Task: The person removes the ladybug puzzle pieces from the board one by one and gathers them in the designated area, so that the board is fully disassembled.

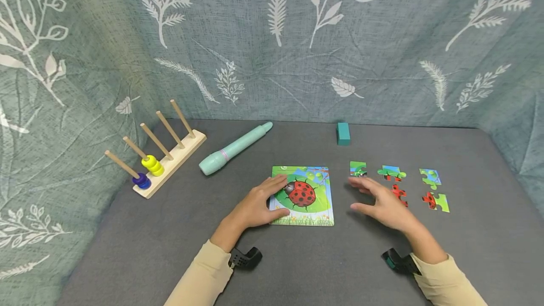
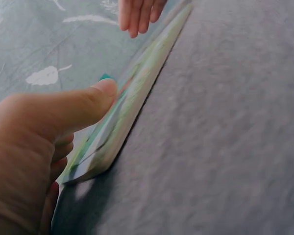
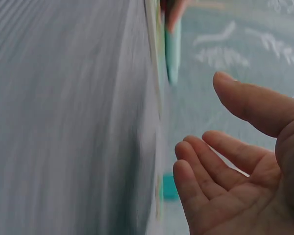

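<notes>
A square ladybug puzzle board (image 1: 316,218) lies flat on the grey table. My left hand (image 1: 257,204) is at its left side, fingers over the upper left part and thumb over the lower left. In the left wrist view, the thumb (image 2: 83,105) overlaps the board's top face. My right hand (image 1: 384,204) is held to the right of the board, palm turned inward and fingers loosely bent. Nothing shows between the fingers in the right wrist view. Loose puzzle pieces lie beyond it: a green one (image 1: 358,168) close to the fingertips, and a red one (image 1: 398,193) partly hidden.
More puzzle pieces (image 1: 430,177) lie at the right. A teal block (image 1: 344,134) stands at the back. A mint toy microphone (image 1: 235,149) lies left of centre, beside a wooden peg stand (image 1: 178,157) with yellow and blue beads. A patterned curtain (image 1: 255,60) hangs behind.
</notes>
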{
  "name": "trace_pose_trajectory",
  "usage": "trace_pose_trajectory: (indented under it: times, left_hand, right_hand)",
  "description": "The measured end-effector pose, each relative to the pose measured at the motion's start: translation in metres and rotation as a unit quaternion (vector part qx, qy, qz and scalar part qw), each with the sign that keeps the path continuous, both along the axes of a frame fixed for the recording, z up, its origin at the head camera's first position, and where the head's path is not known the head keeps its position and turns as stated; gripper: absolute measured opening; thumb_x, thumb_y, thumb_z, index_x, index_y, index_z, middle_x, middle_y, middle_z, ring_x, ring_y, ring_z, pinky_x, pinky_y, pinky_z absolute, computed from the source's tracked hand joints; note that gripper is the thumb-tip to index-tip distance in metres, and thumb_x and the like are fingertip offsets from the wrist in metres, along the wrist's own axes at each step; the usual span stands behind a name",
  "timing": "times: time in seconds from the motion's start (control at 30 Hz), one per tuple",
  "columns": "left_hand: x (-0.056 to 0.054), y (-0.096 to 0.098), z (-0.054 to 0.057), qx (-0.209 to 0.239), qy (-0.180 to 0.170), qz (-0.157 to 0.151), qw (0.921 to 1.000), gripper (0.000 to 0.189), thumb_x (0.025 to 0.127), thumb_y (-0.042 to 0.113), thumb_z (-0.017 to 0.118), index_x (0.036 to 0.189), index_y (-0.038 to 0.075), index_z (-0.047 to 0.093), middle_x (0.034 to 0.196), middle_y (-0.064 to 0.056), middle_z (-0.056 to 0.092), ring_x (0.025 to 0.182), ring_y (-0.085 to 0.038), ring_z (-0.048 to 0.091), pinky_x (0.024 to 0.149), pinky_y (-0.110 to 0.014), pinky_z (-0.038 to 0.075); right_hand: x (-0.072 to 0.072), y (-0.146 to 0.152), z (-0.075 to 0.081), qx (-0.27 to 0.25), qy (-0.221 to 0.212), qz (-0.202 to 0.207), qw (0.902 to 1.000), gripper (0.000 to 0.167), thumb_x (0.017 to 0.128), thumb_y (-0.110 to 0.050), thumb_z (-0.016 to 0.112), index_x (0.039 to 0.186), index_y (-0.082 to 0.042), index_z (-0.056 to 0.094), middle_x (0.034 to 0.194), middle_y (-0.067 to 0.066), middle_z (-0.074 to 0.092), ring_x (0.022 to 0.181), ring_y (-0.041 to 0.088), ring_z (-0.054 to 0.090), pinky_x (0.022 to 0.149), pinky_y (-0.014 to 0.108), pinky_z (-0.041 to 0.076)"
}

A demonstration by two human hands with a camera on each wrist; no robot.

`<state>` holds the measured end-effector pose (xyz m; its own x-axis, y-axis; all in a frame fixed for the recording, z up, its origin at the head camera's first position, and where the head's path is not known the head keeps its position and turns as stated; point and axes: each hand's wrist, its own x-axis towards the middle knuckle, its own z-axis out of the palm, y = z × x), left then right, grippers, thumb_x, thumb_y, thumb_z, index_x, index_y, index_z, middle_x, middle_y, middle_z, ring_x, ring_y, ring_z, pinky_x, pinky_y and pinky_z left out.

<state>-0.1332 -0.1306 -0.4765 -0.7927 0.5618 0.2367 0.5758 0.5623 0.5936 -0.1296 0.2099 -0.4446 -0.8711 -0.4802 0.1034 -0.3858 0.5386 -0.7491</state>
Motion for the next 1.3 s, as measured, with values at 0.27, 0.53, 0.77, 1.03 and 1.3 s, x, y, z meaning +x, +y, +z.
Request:
trace_pose_trajectory:
  times: [0.27, 0.53, 0.77, 1.03, 1.3]
  left_hand:
    - [-0.003, -0.014, 0.0, -0.029, 0.021, 0.031, 0.9989, 0.087, 0.077, 0.043, 0.074, 0.143, -0.001, 0.039, 0.15, -0.014, 0.037, 0.141, -0.031, 0.03, 0.118, -0.046, 0.025]
    - [-0.004, -0.018, 0.0, -0.072, 0.032, 0.028, 0.9964, 0.094, 0.081, 0.061, 0.063, 0.144, -0.003, 0.037, 0.152, -0.017, 0.031, 0.142, -0.031, 0.029, 0.119, -0.047, 0.024]
    - [-0.006, -0.019, 0.001, -0.082, 0.043, 0.024, 0.9954, 0.094, 0.082, 0.064, 0.06, 0.142, -0.005, 0.039, 0.151, -0.018, 0.034, 0.141, -0.03, 0.03, 0.118, -0.048, 0.025]
    - [-0.008, -0.018, 0.004, -0.078, 0.045, 0.02, 0.9958, 0.093, 0.081, 0.061, 0.062, 0.142, -0.005, 0.038, 0.151, -0.017, 0.035, 0.142, -0.03, 0.03, 0.118, -0.049, 0.025]
    - [-0.008, -0.018, 0.005, -0.075, 0.039, 0.021, 0.9962, 0.093, 0.08, 0.058, 0.066, 0.143, -0.004, 0.038, 0.151, -0.016, 0.035, 0.142, -0.029, 0.03, 0.118, -0.049, 0.025]
  right_hand:
    - [-0.007, -0.055, -0.004, -0.006, -0.007, 0.056, 0.9984, 0.059, 0.083, -0.015, 0.073, 0.134, 0.001, 0.049, 0.134, 0.016, 0.053, 0.121, 0.032, 0.054, 0.101, 0.045, 0.047]
    - [-0.016, -0.105, -0.008, -0.016, -0.017, 0.077, 0.9968, 0.058, 0.084, -0.018, 0.073, 0.133, 0.0, 0.05, 0.125, 0.013, 0.057, 0.106, 0.025, 0.059, 0.089, 0.039, 0.053]
    - [-0.02, -0.131, -0.014, 0.03, 0.04, 0.072, 0.9962, 0.052, 0.083, -0.017, 0.073, 0.128, 0.001, 0.053, 0.125, 0.016, 0.054, 0.107, 0.027, 0.055, 0.085, 0.039, 0.052]
    - [-0.017, -0.135, -0.019, 0.032, 0.07, 0.053, 0.9956, 0.048, 0.08, -0.012, 0.076, 0.122, 0.002, 0.057, 0.128, 0.015, 0.052, 0.113, 0.03, 0.052, 0.086, 0.041, 0.051]
    - [-0.016, -0.138, -0.018, 0.017, 0.041, 0.032, 0.9985, 0.048, 0.077, -0.01, 0.078, 0.118, -0.004, 0.054, 0.114, 0.011, 0.055, 0.095, 0.02, 0.051, 0.076, 0.034, 0.05]
